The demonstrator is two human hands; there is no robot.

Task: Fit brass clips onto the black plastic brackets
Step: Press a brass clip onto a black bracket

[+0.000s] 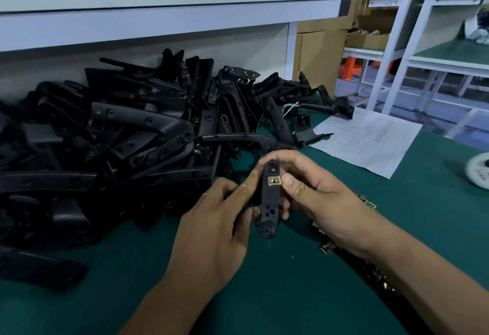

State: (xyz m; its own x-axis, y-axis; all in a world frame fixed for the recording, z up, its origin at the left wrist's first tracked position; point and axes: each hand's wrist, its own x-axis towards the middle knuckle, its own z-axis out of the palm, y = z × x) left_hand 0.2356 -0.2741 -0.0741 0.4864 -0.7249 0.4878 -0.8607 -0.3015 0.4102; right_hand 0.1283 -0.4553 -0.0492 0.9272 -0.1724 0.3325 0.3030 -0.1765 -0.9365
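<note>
Both hands hold one black plastic bracket [270,202] upright above the green table. My left hand [219,223] grips its left side and lower part. My right hand [312,189] curls round its upper right side, the thumb pressing beside a square brass clip [273,181] that sits on the bracket's edge below the top hole. Loose brass clips [328,246] lie on the table under my right forearm, partly hidden by it.
A large heap of black brackets [119,136] fills the left and far side of the green table [291,295]. A printed paper sheet [367,138] lies at the right, a white tape roll [479,173] at the right edge. White shelving and cardboard boxes stand behind.
</note>
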